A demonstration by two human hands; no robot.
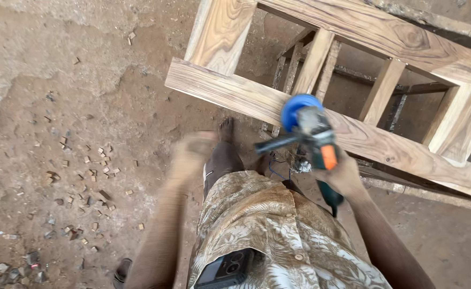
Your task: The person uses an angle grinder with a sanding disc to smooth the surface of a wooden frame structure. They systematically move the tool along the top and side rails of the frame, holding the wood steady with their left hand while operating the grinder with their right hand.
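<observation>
Blue-guarded angle grinder (313,134) sits gripped in my right hand (342,174) above the pale wooden frame (390,147), not touching; left hand (192,152) blurred, grip unclear.

bare dirt floor (85,80), brown and uneven, paler and crusted toward the upper left. strewn across the left side with small wood offcuts (93,171), cubes and chips, well apart in places, clustered in others. stood on at upper right by a pale wooden frame (353,136) of grained rails and slats. trodden by a bare foot (226,130) just beside the frame's near rail.
</observation>
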